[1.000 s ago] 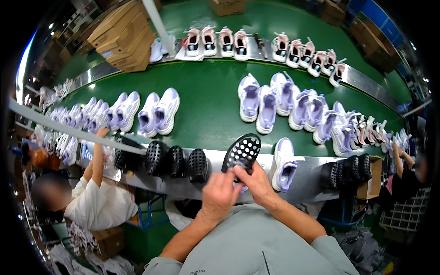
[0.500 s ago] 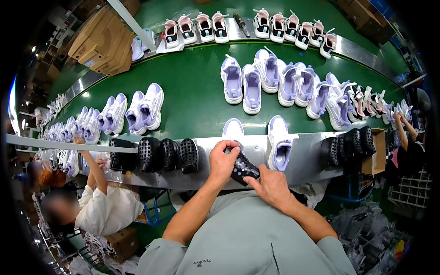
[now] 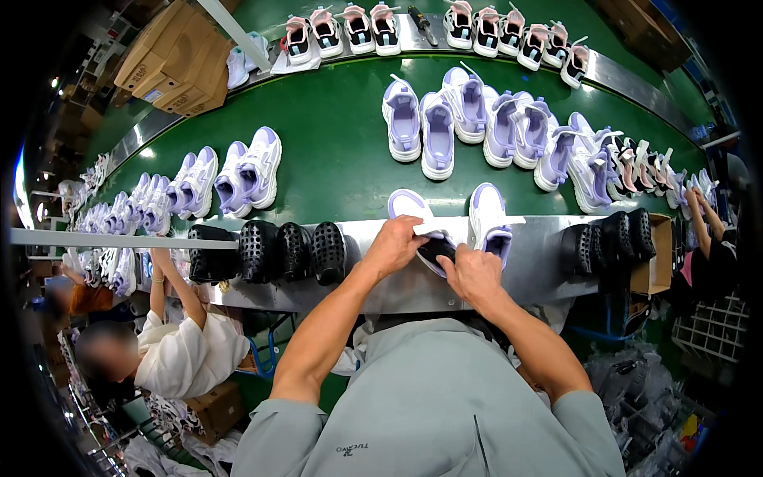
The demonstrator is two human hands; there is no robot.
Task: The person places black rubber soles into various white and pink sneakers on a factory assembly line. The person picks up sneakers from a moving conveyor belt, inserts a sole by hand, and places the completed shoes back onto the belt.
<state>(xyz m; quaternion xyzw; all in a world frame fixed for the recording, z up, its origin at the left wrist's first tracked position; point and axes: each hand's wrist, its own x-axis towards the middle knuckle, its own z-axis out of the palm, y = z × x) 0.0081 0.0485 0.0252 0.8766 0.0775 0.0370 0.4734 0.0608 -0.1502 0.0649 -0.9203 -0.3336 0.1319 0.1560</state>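
On the metal edge in front of me lies a white and lilac sneaker [image 3: 408,203], toe pointing away. My left hand [image 3: 397,245] is closed on the white strap or tongue at its opening. A black plastic shoe form [image 3: 436,250] sits partly inside that sneaker. My right hand [image 3: 475,277] is closed at the form's heel end, its thumb against the black part; the fingertips are partly hidden. Just right of it stands the matching sneaker [image 3: 487,207], with its lilac lining showing behind my right hand.
Black perforated shoe forms stand left [image 3: 292,253] and right [image 3: 610,241], beside a cardboard box [image 3: 653,254]. Lilac sneakers [image 3: 437,135] cover parts of the green belt [image 3: 326,151]. Black and pink sneakers [image 3: 359,29] line the far rail. Co-workers [image 3: 191,350] reach in at left and far right.
The black form has gone from between my hands above the metal edge into the left sneaker's opening. My left hand has moved onto the sneaker's strap or tongue.
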